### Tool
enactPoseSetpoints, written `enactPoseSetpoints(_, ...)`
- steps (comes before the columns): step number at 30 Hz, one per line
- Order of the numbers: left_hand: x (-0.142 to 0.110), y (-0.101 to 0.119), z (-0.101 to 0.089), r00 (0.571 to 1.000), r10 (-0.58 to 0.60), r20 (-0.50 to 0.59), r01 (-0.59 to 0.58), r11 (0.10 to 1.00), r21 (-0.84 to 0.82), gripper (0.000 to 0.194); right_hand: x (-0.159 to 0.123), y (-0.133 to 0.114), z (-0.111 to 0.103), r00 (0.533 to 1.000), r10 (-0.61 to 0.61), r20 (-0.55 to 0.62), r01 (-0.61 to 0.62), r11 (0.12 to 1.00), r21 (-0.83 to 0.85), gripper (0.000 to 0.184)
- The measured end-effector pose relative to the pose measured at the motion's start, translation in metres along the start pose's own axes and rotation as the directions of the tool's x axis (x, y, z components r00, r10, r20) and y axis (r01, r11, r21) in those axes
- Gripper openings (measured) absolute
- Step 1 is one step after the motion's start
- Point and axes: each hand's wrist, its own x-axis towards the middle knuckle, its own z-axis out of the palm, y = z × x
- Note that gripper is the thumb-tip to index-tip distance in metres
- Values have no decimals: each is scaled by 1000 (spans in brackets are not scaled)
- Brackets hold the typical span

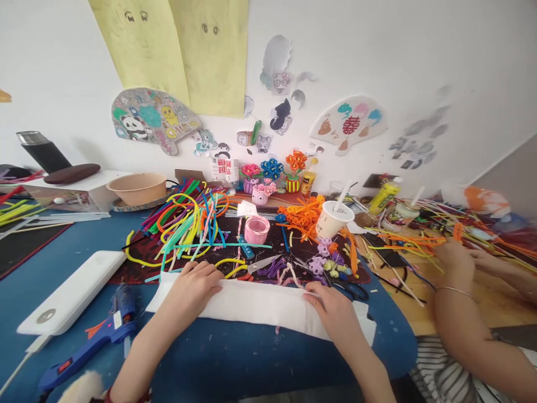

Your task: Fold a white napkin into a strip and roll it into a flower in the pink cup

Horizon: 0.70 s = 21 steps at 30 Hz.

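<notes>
A long folded white strip (260, 302), of soft paper or cloth, lies across the front of the table between my hands. My left hand (199, 285) is closed over its left part, fingers curled at the upper edge. At the right part, my right hand (329, 305) grips the same edge between thumb and fingers. Just beyond the strip are red-handled scissors (262, 264), purple pipe cleaners (272, 270) and a small pink pipe-cleaner pot (257, 229). Black-handled scissors (352, 289) lie behind my right hand.
A blue glue gun (113, 327) and a white power bank (71, 294) lie at left. Colourful pipe cleaners (188, 218) are heaped behind. A lidded cup (333, 218) with a straw stands back right. Another person's hands (457, 263) work at the wooden table on the right.
</notes>
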Motion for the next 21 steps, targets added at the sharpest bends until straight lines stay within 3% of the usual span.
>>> enactPoseSetpoints(11, -10, -31, -2, 988, -112, 106, 117, 992, -43, 13, 2, 10, 0, 989, -150, -6, 150, 989, 14, 40)
enactPoseSetpoints(21, -1, -47, -51, 986, -130, 103, 132, 991, -8, 20, 0, -3, 2, 983, -179, -42, 180, 983, 28, 33)
